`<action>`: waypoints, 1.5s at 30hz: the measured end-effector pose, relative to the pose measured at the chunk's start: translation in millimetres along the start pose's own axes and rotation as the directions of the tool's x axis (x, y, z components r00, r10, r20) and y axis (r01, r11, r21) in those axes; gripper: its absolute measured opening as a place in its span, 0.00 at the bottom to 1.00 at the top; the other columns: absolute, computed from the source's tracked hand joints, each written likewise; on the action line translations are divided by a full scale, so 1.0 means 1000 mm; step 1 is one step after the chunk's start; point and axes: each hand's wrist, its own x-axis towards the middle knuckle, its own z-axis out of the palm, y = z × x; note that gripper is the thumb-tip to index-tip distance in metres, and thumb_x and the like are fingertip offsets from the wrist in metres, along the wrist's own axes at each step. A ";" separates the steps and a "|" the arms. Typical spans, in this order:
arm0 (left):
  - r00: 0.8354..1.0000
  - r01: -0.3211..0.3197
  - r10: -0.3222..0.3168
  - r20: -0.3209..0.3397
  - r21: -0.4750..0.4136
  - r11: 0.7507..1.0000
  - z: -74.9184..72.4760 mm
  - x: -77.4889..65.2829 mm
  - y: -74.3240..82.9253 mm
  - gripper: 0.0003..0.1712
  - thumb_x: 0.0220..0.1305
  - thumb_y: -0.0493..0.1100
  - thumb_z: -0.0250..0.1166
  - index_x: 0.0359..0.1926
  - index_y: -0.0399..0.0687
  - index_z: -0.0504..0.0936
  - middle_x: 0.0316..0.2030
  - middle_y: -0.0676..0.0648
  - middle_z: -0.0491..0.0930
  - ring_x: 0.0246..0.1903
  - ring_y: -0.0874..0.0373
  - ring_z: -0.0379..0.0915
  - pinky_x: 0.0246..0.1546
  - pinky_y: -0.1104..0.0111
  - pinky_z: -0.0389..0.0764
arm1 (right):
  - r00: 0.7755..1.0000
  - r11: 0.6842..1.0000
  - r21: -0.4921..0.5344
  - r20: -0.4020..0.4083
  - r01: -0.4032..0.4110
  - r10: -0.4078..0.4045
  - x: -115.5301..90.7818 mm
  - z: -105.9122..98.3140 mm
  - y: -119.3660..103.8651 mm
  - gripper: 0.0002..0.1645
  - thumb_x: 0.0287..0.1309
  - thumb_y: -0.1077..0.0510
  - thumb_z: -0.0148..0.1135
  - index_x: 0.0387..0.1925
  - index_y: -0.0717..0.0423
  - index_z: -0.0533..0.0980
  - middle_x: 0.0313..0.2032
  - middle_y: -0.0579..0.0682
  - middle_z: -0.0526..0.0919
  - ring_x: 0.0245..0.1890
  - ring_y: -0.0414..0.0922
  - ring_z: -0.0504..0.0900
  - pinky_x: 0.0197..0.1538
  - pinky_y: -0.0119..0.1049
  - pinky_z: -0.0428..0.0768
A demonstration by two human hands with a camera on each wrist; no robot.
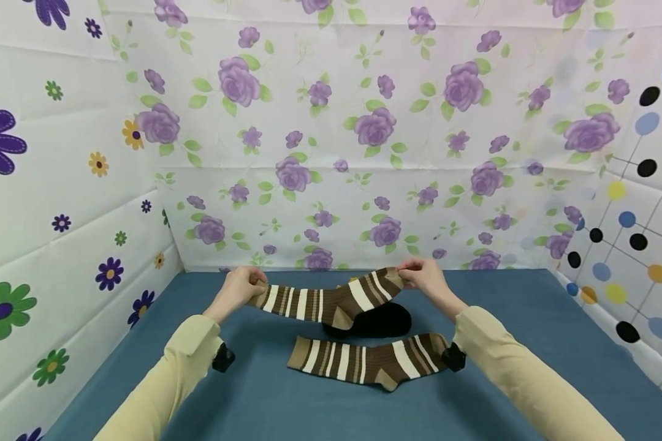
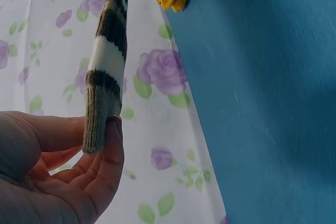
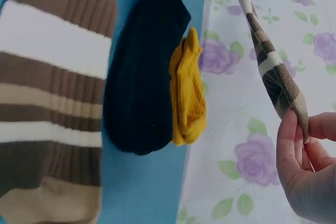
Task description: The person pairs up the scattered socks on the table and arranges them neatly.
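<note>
A brown, white and tan striped sock point(image 1: 303, 304) is stretched in the air between both hands. My left hand point(image 1: 238, 290) pinches its tan ribbed cuff between thumb and fingers, seen close in the left wrist view. At the other end my right hand point(image 1: 426, 279) pinches the tan toe. Below it, a matching striped sock point(image 1: 358, 362) lies flat on the blue table, cuff to the left and toe to the right. A black sock point(image 1: 383, 320) lies behind that one, partly hidden by the raised sock.
A yellow knitted item, apparently a folded sock point(image 3: 187, 93), lies beside the black one near the back wall. The blue table point(image 1: 243, 404) is bounded by a rose-patterned sheet point(image 1: 342, 208) behind and patterned sheets at both sides. A small black device sits on each wrist.
</note>
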 end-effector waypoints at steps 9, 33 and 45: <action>0.999 -0.004 0.004 0.033 -0.022 1.000 0.013 -0.001 0.004 0.06 0.57 0.31 0.62 0.37 0.35 0.78 0.32 0.43 0.73 0.34 0.48 0.69 0.34 0.56 0.72 | 1.000 1.000 0.003 0.015 -0.019 0.019 -0.012 -0.015 0.011 0.12 0.58 0.64 0.57 0.41 0.71 0.74 0.35 0.57 0.77 0.33 0.47 0.77 0.36 0.39 0.78; 0.986 -0.030 0.050 0.158 -0.126 0.992 0.023 -0.010 0.009 0.07 0.54 0.30 0.63 0.36 0.35 0.79 0.27 0.47 0.74 0.27 0.54 0.70 0.25 0.63 0.73 | 0.982 0.992 0.022 0.150 -0.121 0.117 -0.043 -0.045 0.016 0.20 0.57 0.63 0.59 0.48 0.74 0.70 0.37 0.58 0.76 0.31 0.46 0.77 0.36 0.40 0.78; 0.962 -0.042 0.103 0.252 -0.236 0.971 0.032 -0.011 0.005 0.08 0.54 0.35 0.66 0.37 0.38 0.79 0.26 0.46 0.74 0.24 0.54 0.71 0.26 0.60 0.75 | 0.958 0.984 -0.026 0.225 -0.179 0.180 -0.049 -0.059 0.022 0.19 0.54 0.65 0.61 0.46 0.75 0.72 0.32 0.57 0.76 0.29 0.49 0.79 0.35 0.41 0.78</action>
